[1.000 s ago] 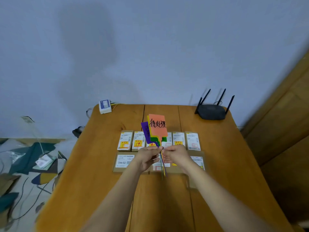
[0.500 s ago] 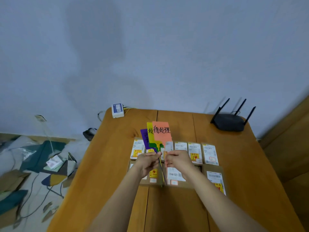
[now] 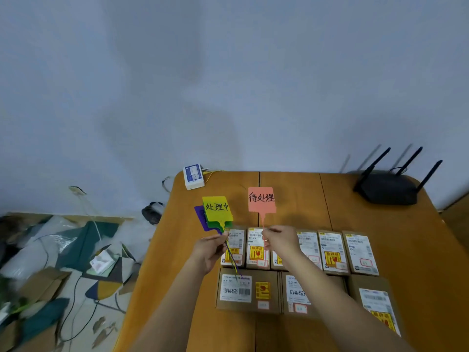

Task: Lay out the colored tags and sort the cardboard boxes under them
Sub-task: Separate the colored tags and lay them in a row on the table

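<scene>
My right hand (image 3: 280,241) pinches the thin stem of an orange tag (image 3: 261,199) with black handwriting, held upright above the boxes. My left hand (image 3: 212,250) grips the stems of a fanned bunch of tags: a yellow tag (image 3: 217,208) in front, a green one (image 3: 219,224) and a purple one (image 3: 200,217) behind it. Below the hands, several small cardboard boxes (image 3: 332,252) with white labels lie in a far row on the wooden table (image 3: 418,250). Larger cardboard boxes (image 3: 247,292) form a near row.
A black router (image 3: 388,189) with antennas stands at the table's back right corner. A small white device (image 3: 193,176) with cables sits at the back left corner. To the left, the floor holds a patterned mat, packaging and cables (image 3: 76,262).
My right hand has pulled the orange tag out of the bunch and moved it to the right. The yellow tag now fronts the bunch in my left hand. The camera has shifted left.
</scene>
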Demonstrator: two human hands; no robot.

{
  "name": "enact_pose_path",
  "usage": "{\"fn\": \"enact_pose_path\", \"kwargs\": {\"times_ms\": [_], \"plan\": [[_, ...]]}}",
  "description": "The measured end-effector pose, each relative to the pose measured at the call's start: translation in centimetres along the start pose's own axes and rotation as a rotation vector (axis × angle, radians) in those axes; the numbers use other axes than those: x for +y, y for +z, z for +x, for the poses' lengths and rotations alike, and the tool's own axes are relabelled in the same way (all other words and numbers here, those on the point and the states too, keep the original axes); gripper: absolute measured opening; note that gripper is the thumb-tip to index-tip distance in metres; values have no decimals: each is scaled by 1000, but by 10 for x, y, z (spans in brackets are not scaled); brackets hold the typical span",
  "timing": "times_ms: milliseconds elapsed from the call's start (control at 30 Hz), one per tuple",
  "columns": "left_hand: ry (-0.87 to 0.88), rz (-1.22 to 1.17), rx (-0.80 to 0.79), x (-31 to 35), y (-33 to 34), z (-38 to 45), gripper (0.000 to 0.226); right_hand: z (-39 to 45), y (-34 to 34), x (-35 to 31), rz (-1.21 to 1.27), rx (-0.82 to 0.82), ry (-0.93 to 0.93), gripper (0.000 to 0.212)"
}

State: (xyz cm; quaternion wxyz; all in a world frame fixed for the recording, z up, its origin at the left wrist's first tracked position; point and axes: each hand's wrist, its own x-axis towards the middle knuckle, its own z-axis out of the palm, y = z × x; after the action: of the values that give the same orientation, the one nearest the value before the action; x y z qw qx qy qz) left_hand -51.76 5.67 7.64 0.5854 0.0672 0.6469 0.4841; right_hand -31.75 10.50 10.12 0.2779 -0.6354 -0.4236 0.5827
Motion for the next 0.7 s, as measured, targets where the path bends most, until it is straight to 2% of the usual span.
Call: {"fn": "enact_pose_path", "kwargs": {"times_ms": [333, 467, 700], "plan": [[-74, 21, 14, 56, -58, 123, 10, 103, 117, -34, -183, 101, 40, 18], [-76, 40, -11, 75, -82, 170, 14, 158, 163, -44, -206, 45, 102, 14], [6, 320, -16, 81, -98, 257, 32, 254, 232, -28, -316, -1, 191, 15]]}}
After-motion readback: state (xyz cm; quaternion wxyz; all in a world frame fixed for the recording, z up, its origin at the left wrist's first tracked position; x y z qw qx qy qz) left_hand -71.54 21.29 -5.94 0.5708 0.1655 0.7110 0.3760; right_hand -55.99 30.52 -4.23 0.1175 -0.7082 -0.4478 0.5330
